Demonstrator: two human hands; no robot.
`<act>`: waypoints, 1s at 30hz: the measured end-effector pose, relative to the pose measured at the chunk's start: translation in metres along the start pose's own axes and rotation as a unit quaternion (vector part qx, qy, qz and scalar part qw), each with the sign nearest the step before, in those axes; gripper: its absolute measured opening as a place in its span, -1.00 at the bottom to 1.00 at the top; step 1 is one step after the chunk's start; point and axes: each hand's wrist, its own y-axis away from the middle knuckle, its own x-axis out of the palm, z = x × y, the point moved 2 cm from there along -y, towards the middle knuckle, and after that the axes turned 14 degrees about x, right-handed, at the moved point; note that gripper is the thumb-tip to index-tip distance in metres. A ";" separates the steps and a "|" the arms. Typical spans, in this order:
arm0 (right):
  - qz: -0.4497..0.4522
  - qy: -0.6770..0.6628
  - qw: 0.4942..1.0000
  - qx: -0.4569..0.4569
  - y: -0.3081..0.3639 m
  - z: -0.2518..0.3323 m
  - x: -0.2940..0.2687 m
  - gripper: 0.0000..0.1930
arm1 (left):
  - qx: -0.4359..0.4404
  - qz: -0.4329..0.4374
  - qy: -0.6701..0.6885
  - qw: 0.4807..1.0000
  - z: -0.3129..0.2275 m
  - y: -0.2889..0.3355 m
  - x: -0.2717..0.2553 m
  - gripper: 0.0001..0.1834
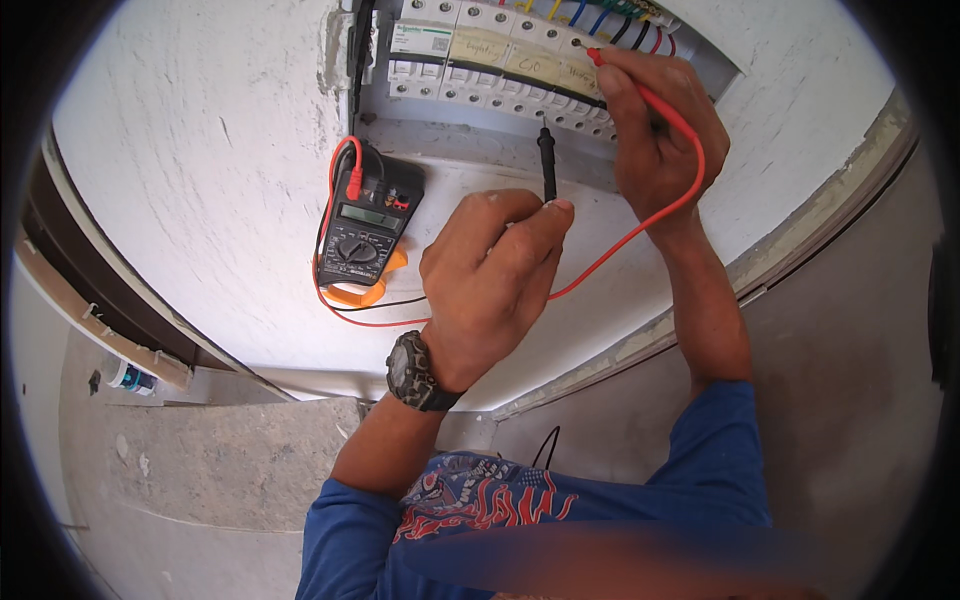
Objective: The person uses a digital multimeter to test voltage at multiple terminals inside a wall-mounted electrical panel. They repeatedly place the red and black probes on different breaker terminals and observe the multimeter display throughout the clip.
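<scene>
My left hand (pixel 492 275), with a watch (pixel 412 372) on its wrist, is closed around a black test probe (pixel 546 160). The probe's tip meets the lower row of terminals on the circuit breakers (pixel 470 60). At the upper right, my right hand (pixel 668 130) pinches a red test probe (pixel 596 56), its tip at a screw on the upper terminal row. A red lead (pixel 625 240) loops from it behind my left hand. To the left, a clamp multimeter (pixel 365 225) with a dial, small display and orange clamp hangs against the white wall, both leads plugged in.
The breakers sit in a recessed distribution box (pixel 400 135) in the wall. Coloured wires (pixel 580 14) enter along its top. A rough frame edge (pixel 830 220) runs down the right side. At the lower left, a white container (pixel 131 378) stands on the concrete floor (pixel 220 460).
</scene>
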 end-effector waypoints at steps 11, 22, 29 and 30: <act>-0.001 0.028 1.000 0.012 -0.003 0.006 0.003 -0.90 | -0.014 -0.003 0.013 1.000 0.006 -0.003 0.003 -0.52; 0.016 0.027 0.989 0.147 0.001 0.007 0.000 -0.87 | 0.020 -0.025 0.014 0.999 0.011 -0.001 0.005 -0.56; -0.002 0.028 0.978 0.206 0.005 0.006 0.001 -0.86 | 0.025 -0.036 0.004 0.999 0.012 0.001 0.007 -0.54; 0.001 0.025 0.978 0.208 0.005 0.005 0.000 -0.86 | 0.026 -0.037 0.005 0.999 0.012 0.001 0.007 -0.54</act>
